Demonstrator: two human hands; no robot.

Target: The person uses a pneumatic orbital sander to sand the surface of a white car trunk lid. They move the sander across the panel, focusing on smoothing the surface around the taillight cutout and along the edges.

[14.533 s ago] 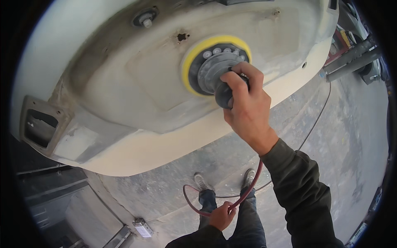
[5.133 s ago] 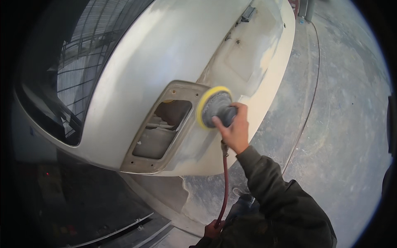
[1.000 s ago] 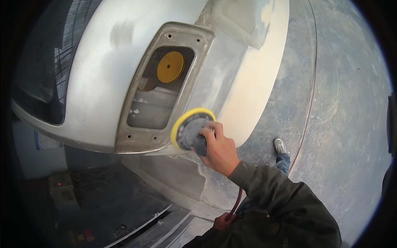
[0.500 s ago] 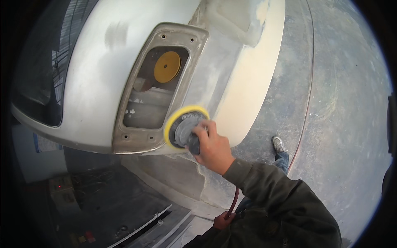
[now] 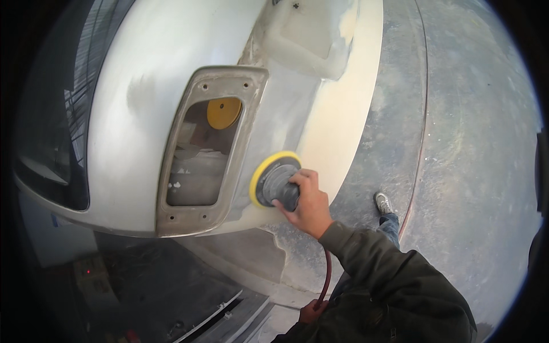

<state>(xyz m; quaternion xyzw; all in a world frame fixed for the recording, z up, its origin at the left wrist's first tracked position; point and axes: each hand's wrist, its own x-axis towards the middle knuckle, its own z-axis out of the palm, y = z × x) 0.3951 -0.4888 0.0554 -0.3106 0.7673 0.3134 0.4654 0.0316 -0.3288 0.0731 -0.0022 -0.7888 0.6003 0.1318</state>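
My right hand (image 5: 309,204) is closed round the dark grey top of a round air sander (image 5: 278,184) with a yellow-edged pad. Its pad is against or very close to the sanded lower body panel (image 5: 289,123) of a car, just right of a rectangular recess (image 5: 197,171) with an opening. From below the sander hangs a dark red air hose (image 5: 328,271). My left hand (image 5: 310,312), low in the view and partly hidden by my sleeve, is closed on this hose. Cream filler or primer (image 5: 340,114) covers the panel's right side.
Inside the opening lie yellow sanding discs (image 5: 223,112). Another hose (image 5: 424,120) runs along the grey floor (image 5: 469,143) on the right, near my shoe (image 5: 383,202). At lower left are long trim strips (image 5: 214,314) and a box (image 5: 94,280) with a red light.
The sander in my right hand has moved right, away from the recess's lower right corner and onto the panel. The whole car sits lower in the view. My left hand still grips the hose.
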